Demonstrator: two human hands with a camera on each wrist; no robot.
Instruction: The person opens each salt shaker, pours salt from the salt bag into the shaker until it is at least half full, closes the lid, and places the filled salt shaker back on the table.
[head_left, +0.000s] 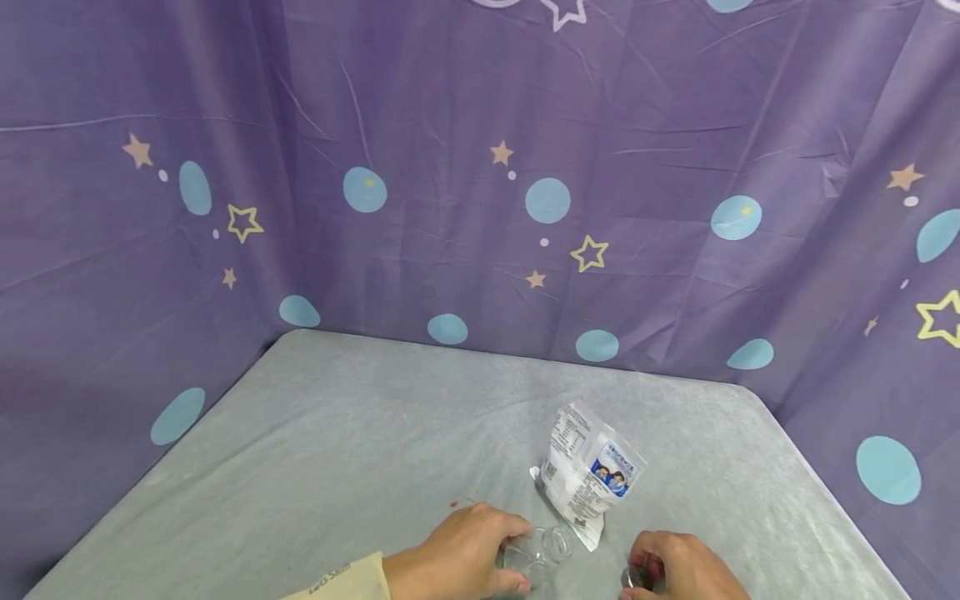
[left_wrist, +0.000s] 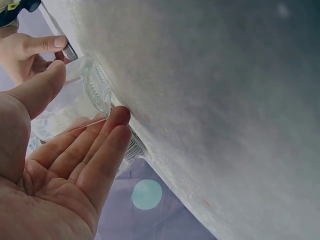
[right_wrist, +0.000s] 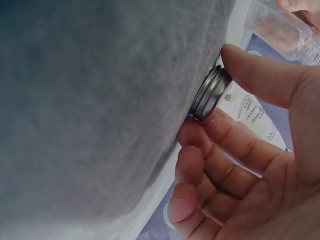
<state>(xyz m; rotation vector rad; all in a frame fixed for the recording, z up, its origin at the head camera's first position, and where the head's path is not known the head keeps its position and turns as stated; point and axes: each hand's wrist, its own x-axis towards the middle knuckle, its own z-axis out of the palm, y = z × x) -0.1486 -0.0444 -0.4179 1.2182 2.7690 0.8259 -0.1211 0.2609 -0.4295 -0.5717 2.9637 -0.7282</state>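
Note:
My left hand [head_left: 457,554] holds a clear, see-through jar [head_left: 525,557] between thumb and fingers. The jar leans over, its threaded mouth turned to the right in the head view. In the left wrist view the ribbed bottom of the jar [left_wrist: 97,86] shows between the thumb and the fingertips. My right hand [head_left: 686,567] pinches a silver metal screw lid [right_wrist: 209,94] on its edge between thumb and fingers, close over the tabletop. In the head view the fingers partly hide this lid.
A white printed packet [head_left: 581,467] with a blue picture stands just behind the jar and between the hands. A grey cloth covers the table [head_left: 360,433]. Small reddish specks [head_left: 453,503] lie near my left hand. Purple patterned curtains [head_left: 450,108] hang behind and at both sides.

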